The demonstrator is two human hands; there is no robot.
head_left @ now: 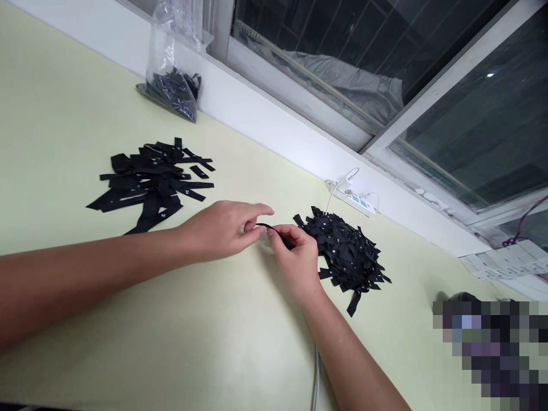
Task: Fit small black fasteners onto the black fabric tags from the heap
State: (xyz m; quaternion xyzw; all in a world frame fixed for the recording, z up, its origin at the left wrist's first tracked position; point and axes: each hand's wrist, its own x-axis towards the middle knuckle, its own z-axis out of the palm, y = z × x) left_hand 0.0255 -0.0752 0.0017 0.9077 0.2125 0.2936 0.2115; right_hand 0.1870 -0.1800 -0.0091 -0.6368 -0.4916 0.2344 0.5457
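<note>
Near the middle of the view, a black fabric strip [285, 240] runs between my two hands. My right hand [296, 251] is closed on it, thumb against the fingers. The strip's far end reaches the fingertips of my left hand [233, 228], where thumb and a curled finger pinch it and the index finger points outward. Behind my right hand lies a dense pile of short black strips [349, 251] with small white marks. Beyond my left forearm is a looser pile of longer black strips [148, 177].
A clear plastic bag [173, 74] with black pieces stands by the white ledge. A white power strip [353, 197] with cables sits at the wall. A grey cable [315, 377] runs beside my right forearm. Pixelated dark shapes fill the lower right; windows rise behind.
</note>
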